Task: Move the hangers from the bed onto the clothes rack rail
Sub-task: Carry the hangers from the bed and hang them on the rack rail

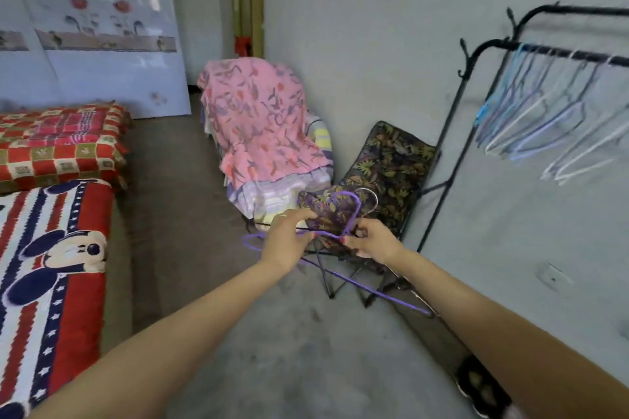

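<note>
- While both arms reach out over the concrete floor (272, 367) in the head view, the right hand (374, 241) pinches the purple hanger (354, 214) at its neck, just under the hook, fingers curled round the wire.
- Left of that grip, the left hand (286, 238) has its fingertips pinched on the same hanger's wire, beside the shoulder loop that pokes out past its wrist.
- From the right hand the hook rises up and away from the person; one long purple arm of the hanger slants down and toward the right forearm. A second, silver-looking hook shows just right of the purple one, so more than one hanger may be held; blur keeps me from telling.
- Purple hanger: thin coated wire, bent in a wide triangle, light and springy by the look of it.
- Clothes rack rail (561, 53) lies up and to the right of the right hand, well apart, so the right hand is the nearer one; the hook would have to turn to face that rail.
- Hung hangers (544, 119), blue, white and grey, already crowd the rail, leaning in a fan.
- Bed (51, 231), with its cartoon-mouse blanket, lies far left of the hands; no hangers show on its visible part.
- Between hands and rack stands a folding stool (384, 173) with leaf-print fabric.
</note>
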